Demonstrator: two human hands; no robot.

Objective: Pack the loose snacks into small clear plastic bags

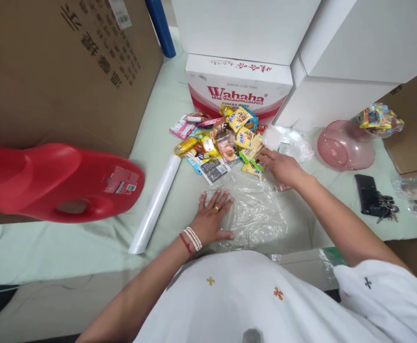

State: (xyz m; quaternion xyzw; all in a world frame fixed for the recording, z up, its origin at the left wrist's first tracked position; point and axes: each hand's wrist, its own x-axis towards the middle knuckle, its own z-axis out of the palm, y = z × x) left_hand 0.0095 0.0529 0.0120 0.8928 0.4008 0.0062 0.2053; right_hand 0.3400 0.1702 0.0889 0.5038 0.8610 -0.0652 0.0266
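My left hand [211, 218] lies flat with spread fingers on the left edge of a clear plastic bag [258, 216], which is spread out on the cloth. At the right side of a heap of small wrapped snacks [210, 143], my right hand [278, 164] has its fingers bent onto a cream snack packet [252, 151] with a green edge. The thumb of that hand is mostly hidden. Yellow cookie packets [239, 119] top the heap, and a dark packet [213, 170] lies at its front.
Behind the heap stands a Wahaha carton [239, 78]. A red jug [65, 181] and a white roll [155, 205] are at left. To the right are crumpled plastic [290, 140], a pink bowl [346, 147], a bag of snacks [380, 119], and a black case with keys [369, 195].
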